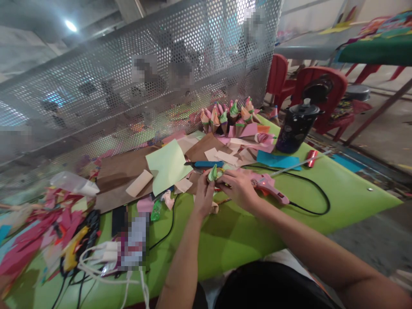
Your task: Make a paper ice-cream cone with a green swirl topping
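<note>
A green-and-white paper ice-cream swirl [213,173] stands upright between the fingers of my left hand [204,193]. Close beside it, my right hand [240,187] has its fingers curled and pinched together; whatever they hold is hidden or too small to name. A pink hot glue gun [268,187] with a lit red light lies on the table just right of my right hand, its black cord curving rightward. Behind my hands lie a blue-handled cutter [208,164] and scraps of tan paper [227,157].
Paper ice-cream cones [224,118] stand grouped at the back beside a perforated metal screen [154,77]. A dark tumbler [296,128] stands at right. Light-green paper [167,165] lies left of centre on the green table [238,240]. White cables [109,253] and pink scraps [28,249] cover the left.
</note>
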`<state>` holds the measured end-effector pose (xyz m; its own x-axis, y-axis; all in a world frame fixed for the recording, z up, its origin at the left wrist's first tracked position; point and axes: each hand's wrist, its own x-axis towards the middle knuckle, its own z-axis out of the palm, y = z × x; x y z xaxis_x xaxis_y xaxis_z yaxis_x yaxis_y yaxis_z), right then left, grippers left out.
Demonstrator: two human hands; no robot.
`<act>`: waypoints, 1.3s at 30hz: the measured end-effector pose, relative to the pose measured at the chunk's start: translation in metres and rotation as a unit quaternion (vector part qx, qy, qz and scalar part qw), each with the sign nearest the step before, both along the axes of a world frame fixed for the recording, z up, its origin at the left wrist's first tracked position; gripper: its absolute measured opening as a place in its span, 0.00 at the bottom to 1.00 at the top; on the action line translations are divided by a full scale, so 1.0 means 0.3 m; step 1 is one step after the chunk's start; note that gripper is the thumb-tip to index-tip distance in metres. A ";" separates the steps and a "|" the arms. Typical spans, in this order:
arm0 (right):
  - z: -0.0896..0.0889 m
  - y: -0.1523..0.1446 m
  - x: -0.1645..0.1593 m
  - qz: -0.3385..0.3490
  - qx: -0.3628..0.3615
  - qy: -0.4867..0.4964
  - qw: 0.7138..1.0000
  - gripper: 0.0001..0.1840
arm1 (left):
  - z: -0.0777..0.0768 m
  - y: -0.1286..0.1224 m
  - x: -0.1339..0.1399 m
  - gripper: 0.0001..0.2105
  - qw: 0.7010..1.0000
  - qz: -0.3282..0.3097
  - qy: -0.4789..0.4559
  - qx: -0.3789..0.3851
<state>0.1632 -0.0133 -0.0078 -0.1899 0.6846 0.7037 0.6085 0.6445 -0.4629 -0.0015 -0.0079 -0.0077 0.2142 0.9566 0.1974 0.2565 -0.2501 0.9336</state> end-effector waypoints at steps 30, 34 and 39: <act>0.002 -0.005 -0.005 0.002 0.042 -0.030 0.999 0.10 | -0.048 0.014 -0.011 0.20 1.000 0.018 -0.002 0.001; -0.002 -0.003 -0.005 0.003 0.041 -0.020 0.999 0.10 | -0.053 0.015 -0.014 0.21 1.000 0.018 -0.010 -0.006; -0.007 0.000 -0.003 0.000 0.031 -0.025 0.999 0.10 | -0.050 0.015 -0.015 0.21 1.000 0.013 -0.011 -0.001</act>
